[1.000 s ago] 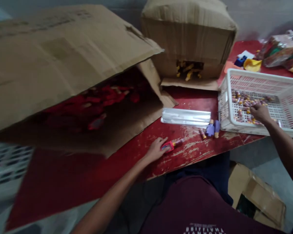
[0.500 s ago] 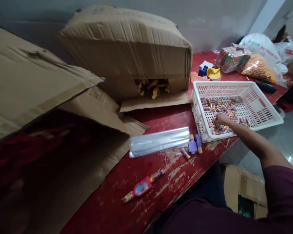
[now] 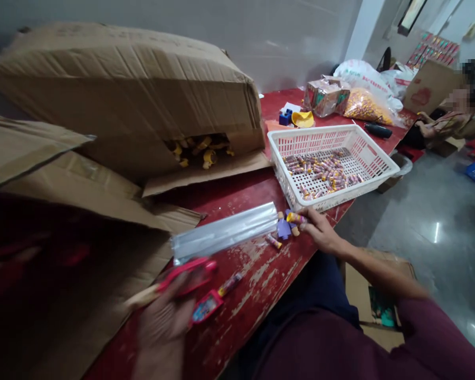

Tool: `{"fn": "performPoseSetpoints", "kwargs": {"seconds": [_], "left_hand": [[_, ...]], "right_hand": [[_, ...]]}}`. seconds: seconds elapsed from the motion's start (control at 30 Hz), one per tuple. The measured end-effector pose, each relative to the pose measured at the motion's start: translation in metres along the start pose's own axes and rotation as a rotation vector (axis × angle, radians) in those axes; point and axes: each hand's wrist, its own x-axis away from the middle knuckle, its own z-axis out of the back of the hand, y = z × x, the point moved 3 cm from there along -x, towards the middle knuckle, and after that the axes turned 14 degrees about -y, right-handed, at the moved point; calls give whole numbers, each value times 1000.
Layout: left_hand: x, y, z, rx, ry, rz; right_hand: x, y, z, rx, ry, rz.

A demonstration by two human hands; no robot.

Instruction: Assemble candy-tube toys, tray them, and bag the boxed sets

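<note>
My left hand (image 3: 166, 311), blurred by motion, grips a pink-framed piece (image 3: 188, 272) with a pale stick end. Below it on the red table lies another pink piece (image 3: 207, 307) with a small tube (image 3: 230, 284) at its end. Between thumb and fingers of my right hand (image 3: 319, 229) is a small yellow-capped tube (image 3: 296, 218), held just in front of the white basket (image 3: 328, 203). Purple pieces (image 3: 284, 229) and a loose tube (image 3: 274, 241) lie beside that hand. Clear plastic sleeves (image 3: 225, 232) stretch between my hands.
A large carton (image 3: 142, 100) with yellow pieces (image 3: 209, 158) in its opening stands at the back; an open carton (image 3: 83, 195) fills the left. Farther right are a bag of yellow pieces (image 3: 366, 106) and a person (image 3: 447, 124).
My left hand has come into view with a pink piece. My right hand has left the basket and moved toward me with a tube. The view has swung right.
</note>
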Motion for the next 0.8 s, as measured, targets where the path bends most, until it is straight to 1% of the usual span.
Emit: {"fn": "performPoseSetpoints", "kwargs": {"seconds": [0.03, 0.07, 0.13, 0.17, 0.2, 0.23, 0.3, 0.37, 0.43, 0.53, 0.63, 0.73, 0.8], "left_hand": [[7, -12, -14, -22, 15, 54], [13, -24, -32, 2, -8, 65], [23, -45, -75, 47, -204, 92], [27, -54, -94, 58, -299, 101], [30, -62, -110, 64, -365, 102], [34, -67, -123, 71, -407, 105], [41, -75, -138, 69, -446, 104], [49, -78, -143, 59, -447, 94], [54, -80, -144, 65, -435, 73], [59, -86, -142, 89, -429, 63], [62, -94, -137, 91, -407, 89], [66, -99, -132, 111, -372, 128], [68, -101, -129, 130, -366, 163]], "right_hand": [[16, -4, -12, 42, -8, 13], [30, -6, -22, 76, -13, 24], [53, -8, -36, 136, -4, 57], [62, -9, -39, 170, 15, 84], [70, -9, -42, 204, 38, 113], [77, -9, -43, 238, 62, 139], [88, -9, -45, 291, 92, 186], [96, -8, -47, 328, 98, 231], [102, -6, -49, 370, 103, 276], [107, 2, -53, 412, 110, 297], [110, 13, -58, 425, 91, 295], [113, 16, -63, 377, 57, 301], [114, 15, -64, 260, 17, 266]]}}
